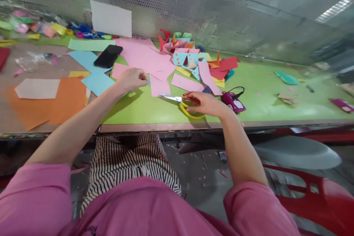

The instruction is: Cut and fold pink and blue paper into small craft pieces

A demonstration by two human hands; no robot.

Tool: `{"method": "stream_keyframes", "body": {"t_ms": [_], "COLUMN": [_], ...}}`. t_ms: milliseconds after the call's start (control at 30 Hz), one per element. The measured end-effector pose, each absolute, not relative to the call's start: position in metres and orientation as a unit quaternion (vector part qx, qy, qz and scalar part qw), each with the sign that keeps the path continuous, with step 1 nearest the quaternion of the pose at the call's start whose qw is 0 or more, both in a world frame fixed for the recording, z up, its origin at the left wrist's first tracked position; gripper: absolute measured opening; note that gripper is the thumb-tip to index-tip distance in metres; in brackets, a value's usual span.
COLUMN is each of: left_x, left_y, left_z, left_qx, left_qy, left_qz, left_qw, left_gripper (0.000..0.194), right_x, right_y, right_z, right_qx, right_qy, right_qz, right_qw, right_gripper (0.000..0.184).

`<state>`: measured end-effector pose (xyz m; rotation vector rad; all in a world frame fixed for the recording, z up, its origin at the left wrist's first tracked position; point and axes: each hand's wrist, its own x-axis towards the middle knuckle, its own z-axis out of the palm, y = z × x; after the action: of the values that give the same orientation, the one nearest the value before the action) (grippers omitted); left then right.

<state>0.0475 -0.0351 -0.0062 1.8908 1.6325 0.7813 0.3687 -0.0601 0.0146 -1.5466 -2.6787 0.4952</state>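
Observation:
My left hand (134, 78) is closed in a pinch above the table, with a tiny blue paper piece (148, 82) at its fingertips. Just beside it lies a pink paper sheet (160, 87). In my right hand (206, 103) are scissors (178, 99) with one red and one yellow handle; their blades point left, over the lower edge of that sheet. A pink paper strip (188, 82) bearing a small blue dot lies between my hands. Another pink strip (208, 77) curls up behind my right hand.
A black phone (108, 56) rests on blue paper. Folded paper pieces (185, 57) are heaped at the back. Right of my right hand sits a purple device (233, 101) with a cord. Orange paper (69, 99) covers the left side. A red chair (318, 195) stands lower right.

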Motion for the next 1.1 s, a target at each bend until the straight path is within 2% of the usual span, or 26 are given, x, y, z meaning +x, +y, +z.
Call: {"method": "stream_keyframes", "body": {"t_ms": [200, 400, 567, 667, 800, 933, 1100], "left_x": [0.059, 0.052, 0.050, 0.036, 0.003, -0.012, -0.004], "left_y": [-0.022, -0.028, -0.032, -0.040, -0.071, -0.121, -0.152], "left_z": [-0.010, -0.001, 0.001, 0.005, 0.002, -0.017, -0.038], "left_qx": [0.711, 0.691, 0.685, 0.702, 0.718, 0.724, 0.722], "left_qy": [0.578, 0.602, 0.593, 0.602, 0.638, 0.664, 0.675], "left_qz": [0.267, 0.265, 0.271, 0.262, 0.235, 0.175, 0.149], "left_qw": [0.297, 0.301, 0.324, 0.276, 0.152, 0.071, 0.018], "left_gripper": [0.011, 0.012, 0.012, 0.008, 0.018, 0.034, 0.032], "right_x": [0.371, 0.376, 0.377, 0.374, 0.361, 0.321, 0.254], "right_y": [-0.054, -0.046, -0.042, -0.047, -0.063, -0.079, -0.081], "right_z": [0.017, 0.012, 0.006, 0.010, 0.018, 0.014, -0.001], "right_qx": [-0.482, -0.510, -0.531, -0.549, -0.556, -0.458, -0.349], "right_qy": [-0.851, -0.837, -0.823, -0.821, -0.827, -0.876, -0.920], "right_qz": [0.204, 0.186, 0.186, 0.147, 0.019, 0.091, 0.156], "right_qw": [0.032, 0.073, 0.074, 0.057, 0.084, 0.118, 0.084], "right_gripper": [0.047, 0.041, 0.033, 0.029, 0.027, 0.027, 0.028]}}
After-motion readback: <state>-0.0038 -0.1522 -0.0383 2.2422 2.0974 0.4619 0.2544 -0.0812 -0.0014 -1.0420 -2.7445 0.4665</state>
